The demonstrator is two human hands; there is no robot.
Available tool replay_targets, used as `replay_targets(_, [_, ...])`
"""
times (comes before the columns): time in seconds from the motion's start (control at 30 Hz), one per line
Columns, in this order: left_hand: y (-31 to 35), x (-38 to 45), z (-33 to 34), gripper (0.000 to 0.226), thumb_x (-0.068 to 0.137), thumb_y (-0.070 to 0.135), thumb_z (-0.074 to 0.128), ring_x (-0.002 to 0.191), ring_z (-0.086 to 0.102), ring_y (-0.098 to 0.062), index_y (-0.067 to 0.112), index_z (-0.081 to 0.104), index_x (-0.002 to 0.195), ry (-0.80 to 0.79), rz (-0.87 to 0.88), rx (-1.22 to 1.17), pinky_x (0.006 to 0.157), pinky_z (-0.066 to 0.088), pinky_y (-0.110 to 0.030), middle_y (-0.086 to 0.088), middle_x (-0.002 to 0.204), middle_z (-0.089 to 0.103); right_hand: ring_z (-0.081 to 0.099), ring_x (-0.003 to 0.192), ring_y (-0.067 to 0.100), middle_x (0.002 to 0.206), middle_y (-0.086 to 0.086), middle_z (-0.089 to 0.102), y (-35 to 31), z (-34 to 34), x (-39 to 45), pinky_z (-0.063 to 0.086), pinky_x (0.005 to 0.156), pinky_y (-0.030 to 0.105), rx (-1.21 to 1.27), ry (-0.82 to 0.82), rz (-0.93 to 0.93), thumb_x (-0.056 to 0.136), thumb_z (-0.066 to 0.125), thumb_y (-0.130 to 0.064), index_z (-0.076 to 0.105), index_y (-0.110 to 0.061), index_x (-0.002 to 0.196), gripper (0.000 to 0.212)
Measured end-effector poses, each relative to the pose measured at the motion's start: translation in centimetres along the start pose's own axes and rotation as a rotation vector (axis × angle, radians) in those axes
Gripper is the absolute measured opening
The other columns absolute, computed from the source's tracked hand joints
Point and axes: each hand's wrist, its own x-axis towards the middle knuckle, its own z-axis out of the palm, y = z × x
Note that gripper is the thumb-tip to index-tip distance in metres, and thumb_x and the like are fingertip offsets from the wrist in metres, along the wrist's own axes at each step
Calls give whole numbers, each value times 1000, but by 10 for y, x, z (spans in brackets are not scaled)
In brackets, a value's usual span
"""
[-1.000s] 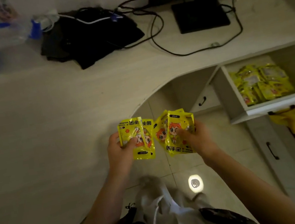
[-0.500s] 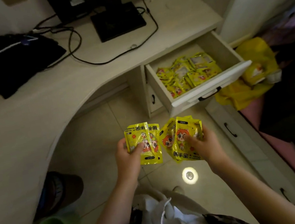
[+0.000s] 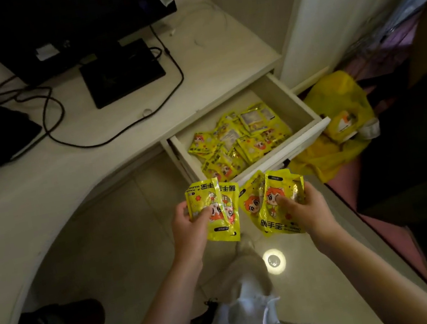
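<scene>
Just before the open drawer (image 3: pixel 248 139), left hand (image 3: pixel 189 229) and right hand (image 3: pixel 303 210) each hold yellow packets (image 3: pixel 216 212), fingers clamped on them.

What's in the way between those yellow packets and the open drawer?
Nothing visible. The left hand and right hand hold yellow packets just in front of the drawer, which is open on top, with only loose packets lying inside.

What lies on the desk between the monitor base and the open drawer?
In the head view, a black cable crosses the bare desk there, with a small ring beside it.
</scene>
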Motion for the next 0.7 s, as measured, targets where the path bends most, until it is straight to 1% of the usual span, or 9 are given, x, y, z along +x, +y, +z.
replay_targets(0.07, [12,21,18,25,81,12,73,77,66,-9,27,55,90,-8,-8,7,59,48,-20,4,90,68,63,84,13,101,1,65,-15,-6,25,50,64,27,11,20,-7,87,66,-15,54,-16,114,29])
replay_targets(0.13, [24,40,36,25,81,12,72,75,64,-7,25,56,95,-3,-24,8,55,47,-15,4,89,67,61,80,7,98,-1,63,-28,-13,48,47,60,24,13,30,-11,87,65,-16,52,-19,110,26])
replay_targets(0.2, [33,57,51,26,82,11,71,73,63,-5,20,55,101,-3,-41,11,51,45,-10,3,90,67,62,81,9,100,1,64,-40,-18,71,48,62,26,19,39,-2,87,65,-17,53,-20,110,26])
replay_targets(0.33, [42,88,78,25,85,8,67,74,63,-7,19,54,103,-5,-89,-1,55,46,-20,3,90,65,63,88,15,101,0,65,-58,-24,112,50,66,27,21,36,16,87,65,-14,53,-18,119,34])
replay_targets(0.4, [42,100,91,26,85,6,66,72,62,-6,19,53,104,10,-112,0,54,44,-19,6,86,64,64,94,19,106,2,64,-66,-27,130,52,68,29,2,30,23,87,65,-16,52,-18,120,35])
replay_targets(0.47, [41,112,103,28,83,5,67,73,62,-9,18,53,103,46,-134,1,54,45,-20,6,84,63,63,95,21,105,1,63,-73,-30,149,52,68,30,-44,14,27,88,64,-16,52,-18,118,32])
replay_targets(0.53, [40,122,117,28,82,5,69,77,62,-18,19,53,100,87,-146,-3,59,46,-25,2,86,64,63,96,23,104,3,62,-82,-33,170,55,75,39,-120,-23,23,88,64,-15,52,-14,119,33])
replay_targets(0.6, [38,129,131,28,82,7,69,79,62,-19,19,53,102,125,-168,-6,60,46,-25,-3,92,65,62,99,24,107,6,62,-90,-35,190,54,85,44,-187,-62,26,88,64,-16,52,-11,119,34])
replay_targets(0.7, [35,138,150,33,84,15,70,82,60,-15,16,55,113,179,-218,-14,61,43,-25,-3,102,64,59,97,20,102,1,59,-100,-39,221,52,82,38,-228,-127,1,89,63,-15,51,-11,121,34])
